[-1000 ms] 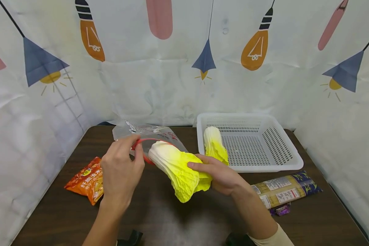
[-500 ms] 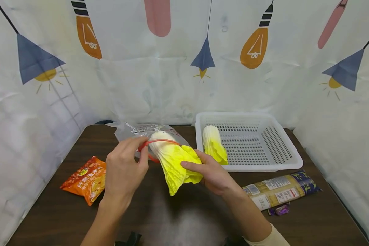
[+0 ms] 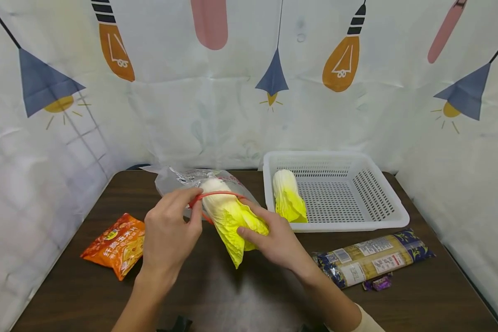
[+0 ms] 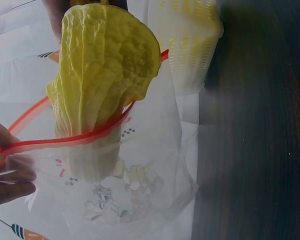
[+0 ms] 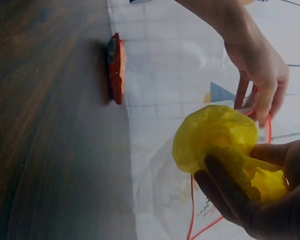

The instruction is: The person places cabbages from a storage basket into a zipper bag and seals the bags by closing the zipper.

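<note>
A napa cabbage [image 3: 232, 216], white at the stem and yellow at the leaves, is partly inside a clear zip bag [image 3: 170, 180] with a red-edged mouth. Its white stem end points into the bag, as the left wrist view shows through the plastic. My left hand [image 3: 172, 226] pinches the bag's red rim [image 4: 65, 142] at the left side of the opening. The leafy end is gripped by my right hand [image 3: 274, 235], thumb on top and fingers along the far side. In the right wrist view, the yellow leaves [image 5: 215, 140] lie between the right hand's fingers.
A white perforated basket [image 3: 336, 227] stands at the back right, with a second napa cabbage [image 3: 289, 196] at its left end. An orange snack bag [image 3: 116, 244] lies left. A long noodle packet [image 3: 375, 258] and a small purple wrapper [image 3: 378, 282] lie right.
The right hand has moved left and carried the napa cabbage stem-first into the bag's mouth. The left hand keeps its pinch on the red rim, shifting slightly right.
</note>
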A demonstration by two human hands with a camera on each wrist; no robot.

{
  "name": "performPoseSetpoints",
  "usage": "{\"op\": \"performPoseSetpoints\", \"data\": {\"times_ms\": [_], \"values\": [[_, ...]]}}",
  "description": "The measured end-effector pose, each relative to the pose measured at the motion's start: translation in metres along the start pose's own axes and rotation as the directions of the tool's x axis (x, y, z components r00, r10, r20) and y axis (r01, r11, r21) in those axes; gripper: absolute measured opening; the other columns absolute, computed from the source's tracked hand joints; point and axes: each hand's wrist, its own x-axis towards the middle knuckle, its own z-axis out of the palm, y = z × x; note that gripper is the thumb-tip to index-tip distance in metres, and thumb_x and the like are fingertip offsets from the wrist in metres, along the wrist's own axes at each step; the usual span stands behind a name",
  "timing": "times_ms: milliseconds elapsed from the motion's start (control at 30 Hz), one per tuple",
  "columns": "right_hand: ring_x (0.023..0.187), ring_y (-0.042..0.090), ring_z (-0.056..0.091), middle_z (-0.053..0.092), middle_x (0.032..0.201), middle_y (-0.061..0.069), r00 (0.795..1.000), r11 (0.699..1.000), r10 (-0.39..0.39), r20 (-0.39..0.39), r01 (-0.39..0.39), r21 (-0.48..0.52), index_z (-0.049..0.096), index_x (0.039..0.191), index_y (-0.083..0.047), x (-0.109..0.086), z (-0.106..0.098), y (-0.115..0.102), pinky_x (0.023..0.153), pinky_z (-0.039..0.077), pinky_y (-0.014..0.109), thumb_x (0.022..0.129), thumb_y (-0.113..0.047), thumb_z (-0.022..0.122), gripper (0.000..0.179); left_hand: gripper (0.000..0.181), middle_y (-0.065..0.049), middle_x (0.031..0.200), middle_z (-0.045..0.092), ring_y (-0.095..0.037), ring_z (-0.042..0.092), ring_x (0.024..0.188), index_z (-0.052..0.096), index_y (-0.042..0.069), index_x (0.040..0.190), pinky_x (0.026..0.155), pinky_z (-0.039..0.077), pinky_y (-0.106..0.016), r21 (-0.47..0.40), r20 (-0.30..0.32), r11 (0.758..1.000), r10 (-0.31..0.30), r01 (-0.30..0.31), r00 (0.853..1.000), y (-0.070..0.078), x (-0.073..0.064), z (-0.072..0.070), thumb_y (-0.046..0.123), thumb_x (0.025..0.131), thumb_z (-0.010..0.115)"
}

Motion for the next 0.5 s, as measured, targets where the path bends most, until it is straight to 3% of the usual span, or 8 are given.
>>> {"op": "performPoseSetpoints", "data": {"times_ms": [100, 200, 267, 400, 500], "values": [[0.120, 0.017, 0.061, 0.060, 0.148, -0.007, 1.000, 1.000, 0.008, 0.005, -0.009, 0.014, 0.051, 0.155, -0.030, 0.001, 0.002, 0.001, 0.098, 0.051, 0.041, 0.097, -0.033, 0.073, 0.062, 0.020, -0.015, 0.100, 0.077, -0.032, 0.073, 0.090, 0.078, 0.000, 0.106, 0.079, 0.063, -0.050, 0.001, 0.005, 1.000, 0.012, -0.012, 1.000, 0.001, 0.000, 0.000, 0.001, 0.087, 0.077], [0.105, 0.021, 0.063, 0.067, 0.131, 0.001, 0.997, 0.994, 0.072, 0.022, -0.073, 0.083, 0.051, 0.155, -0.024, 0.003, 0.004, 0.003, 0.087, 0.054, 0.038, 0.097, -0.036, 0.072, 0.064, 0.022, -0.015, 0.101, 0.077, -0.031, 0.073, 0.093, 0.079, 0.000, 0.108, 0.081, 0.063, -0.049, 0.005, 0.024, 1.000, 0.024, -0.025, 0.999, 0.002, 0.000, -0.001, 0.002, 0.086, 0.079], [0.095, 0.022, 0.063, 0.067, 0.119, 0.007, 0.989, 0.974, 0.140, 0.043, -0.145, 0.175, 0.051, 0.153, -0.018, 0.005, 0.005, 0.005, 0.079, 0.054, 0.034, 0.097, -0.038, 0.072, 0.064, 0.024, -0.015, 0.102, 0.077, -0.031, 0.074, 0.095, 0.079, 0.000, 0.108, 0.083, 0.063, -0.050, 0.004, 0.040, 1.000, 0.031, -0.031, 0.999, 0.002, -0.001, -0.001, 0.003, 0.085, 0.080], [0.091, 0.022, 0.066, 0.064, 0.116, 0.014, 0.967, 0.880, 0.244, 0.079, -0.255, 0.401, 0.048, 0.144, -0.009, 0.010, 0.009, 0.008, 0.079, 0.056, 0.029, 0.097, -0.033, 0.073, 0.058, 0.024, -0.015, 0.102, 0.078, -0.030, 0.073, 0.095, 0.078, 0.000, 0.110, 0.083, 0.063, -0.048, -0.005, 0.061, 0.999, 0.035, -0.035, 0.997, 0.003, -0.001, -0.002, 0.005, 0.086, 0.079], [0.093, 0.022, 0.067, 0.063, 0.121, 0.017, 0.959, 0.810, 0.270, 0.089, -0.276, 0.518, 0.044, 0.141, -0.005, 0.012, 0.011, 0.009, 0.081, 0.056, 0.027, 0.098, -0.029, 0.073, 0.057, 0.024, -0.014, 0.102, 0.078, -0.030, 0.073, 0.095, 0.079, 0.000, 0.109, 0.083, 0.063, -0.048, -0.019, 0.061, 0.999, 0.035, -0.034, 0.998, 0.003, 0.000, -0.003, 0.004, 0.086, 0.079]]}}
